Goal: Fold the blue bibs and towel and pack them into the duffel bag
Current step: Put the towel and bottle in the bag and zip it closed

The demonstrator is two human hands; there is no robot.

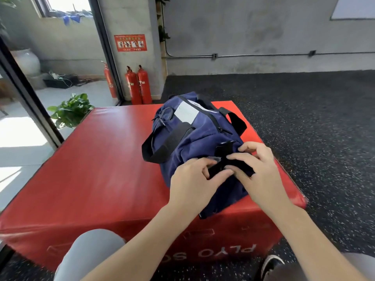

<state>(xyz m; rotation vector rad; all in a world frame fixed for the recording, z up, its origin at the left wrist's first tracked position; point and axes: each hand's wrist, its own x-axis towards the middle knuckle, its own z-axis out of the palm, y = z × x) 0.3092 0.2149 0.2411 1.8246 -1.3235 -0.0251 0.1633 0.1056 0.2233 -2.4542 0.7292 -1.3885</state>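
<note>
Bag: navy duffel with black handles and a white patch, lying on the red box, toward its 2 o'clock corner. Hands: left and right both pinch a black strap at the bag's near end, at 6 o'clock of the bag, fingers curled round it. Surroundings: extinguishers at 11 o'clock beyond the box, plant at 9 o'clock, speckled dark floor at 3 o'clock.
</note>
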